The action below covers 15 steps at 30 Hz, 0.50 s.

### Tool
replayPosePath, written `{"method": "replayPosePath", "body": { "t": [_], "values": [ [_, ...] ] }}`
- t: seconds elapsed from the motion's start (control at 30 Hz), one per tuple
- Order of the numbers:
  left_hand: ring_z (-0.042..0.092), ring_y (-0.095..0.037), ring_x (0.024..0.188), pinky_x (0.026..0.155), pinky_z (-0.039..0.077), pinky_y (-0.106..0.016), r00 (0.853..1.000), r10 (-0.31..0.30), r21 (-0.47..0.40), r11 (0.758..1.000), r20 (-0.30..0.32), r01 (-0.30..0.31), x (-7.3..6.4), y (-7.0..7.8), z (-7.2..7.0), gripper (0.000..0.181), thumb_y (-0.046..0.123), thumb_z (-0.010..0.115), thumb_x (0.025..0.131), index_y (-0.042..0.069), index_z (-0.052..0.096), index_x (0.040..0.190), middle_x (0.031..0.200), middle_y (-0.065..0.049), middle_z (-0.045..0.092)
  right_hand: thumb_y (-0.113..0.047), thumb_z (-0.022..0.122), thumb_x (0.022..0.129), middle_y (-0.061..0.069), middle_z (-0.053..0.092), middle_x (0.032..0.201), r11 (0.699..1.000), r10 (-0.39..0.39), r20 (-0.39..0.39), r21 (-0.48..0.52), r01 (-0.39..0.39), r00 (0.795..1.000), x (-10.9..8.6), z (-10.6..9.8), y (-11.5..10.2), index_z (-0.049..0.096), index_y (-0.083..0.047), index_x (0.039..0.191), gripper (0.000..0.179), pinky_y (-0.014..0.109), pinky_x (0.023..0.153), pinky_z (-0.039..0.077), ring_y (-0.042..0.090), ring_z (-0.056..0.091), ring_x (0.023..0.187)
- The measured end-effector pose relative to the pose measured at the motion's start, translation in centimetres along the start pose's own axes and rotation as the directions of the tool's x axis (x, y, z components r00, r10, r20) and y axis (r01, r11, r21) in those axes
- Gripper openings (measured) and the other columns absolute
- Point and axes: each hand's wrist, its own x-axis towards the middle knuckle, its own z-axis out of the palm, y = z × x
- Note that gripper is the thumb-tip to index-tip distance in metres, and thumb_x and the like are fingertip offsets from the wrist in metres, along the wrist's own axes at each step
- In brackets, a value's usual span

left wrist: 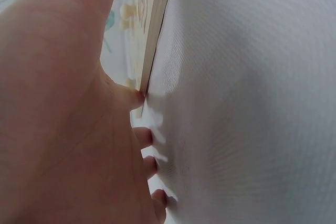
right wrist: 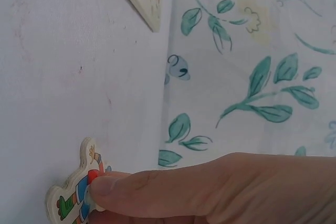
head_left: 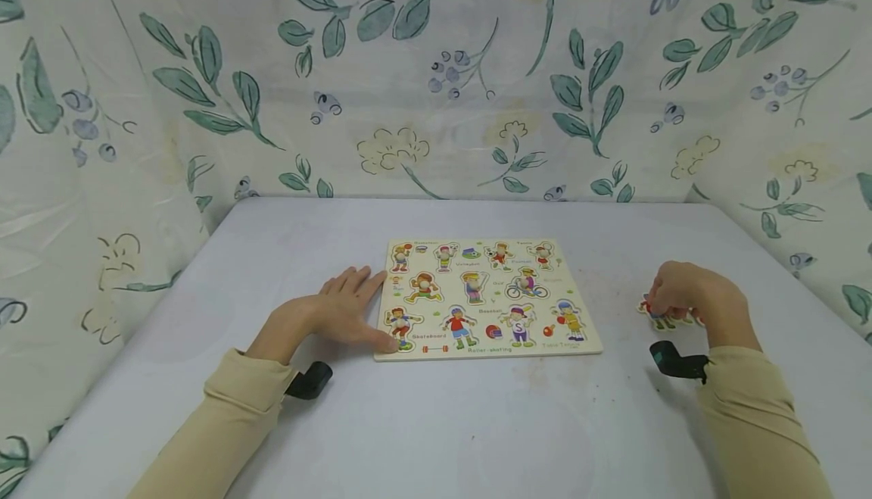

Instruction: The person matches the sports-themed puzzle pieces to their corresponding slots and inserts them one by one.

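Note:
A wooden peg puzzle board with sports-figure pieces lies on the white table. My left hand is at its left edge, fingers spread on the table and the thumb over the near left corner. In the left wrist view the board's side edge shows beside that hand. Right of the board, my right hand pinches a figure-shaped wooden puzzle piece with a red top, blue shorts and green skates. Its edge looks layered; whether several pieces are stacked cannot be told. More piece edges show under the fingers.
The white table has small dark specks and faint stains near the board. Leaf-patterned cloth hangs behind the table and along both sides. A black wrist camera sits on the left wrist, another on the right.

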Motion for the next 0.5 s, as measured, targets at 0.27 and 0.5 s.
{"method": "replayPosePath", "body": {
  "t": [0.27, 0.5],
  "values": [
    [0.005, -0.05, 0.148, 0.119, 0.008, -0.063, 1.0, 0.001, 0.001, 1.0, 0.004, -0.001, 0.01, 0.05, -0.02, 0.115, 0.065, 0.068, 0.079, 0.0, 0.013, 0.157, 0.161, -0.028, 0.008, -0.004, 0.06, 0.085, 0.001, 0.051, 0.068, 1.0, 0.005, -0.012, -0.012, -0.005, 1.0, -0.08, 0.0, 0.03, 0.066, 0.003, 0.095, 0.014, 0.03, 0.059, 0.041, 0.016, 0.048, 0.065],
    [0.005, -0.05, 0.148, 0.119, 0.008, -0.063, 1.0, 0.002, 0.0, 1.0, 0.007, -0.002, -0.06, 0.07, -0.02, 0.115, 0.065, 0.068, 0.079, 0.0, 0.013, 0.157, 0.161, -0.029, 0.007, -0.004, 0.058, 0.087, 0.006, 0.054, 0.078, 0.999, -0.019, -0.021, -0.032, 0.018, 1.0, -0.62, -0.34, -0.28, 0.065, 0.006, 0.104, 0.021, 0.032, 0.063, 0.044, 0.02, 0.05, 0.074]
  ]
}}
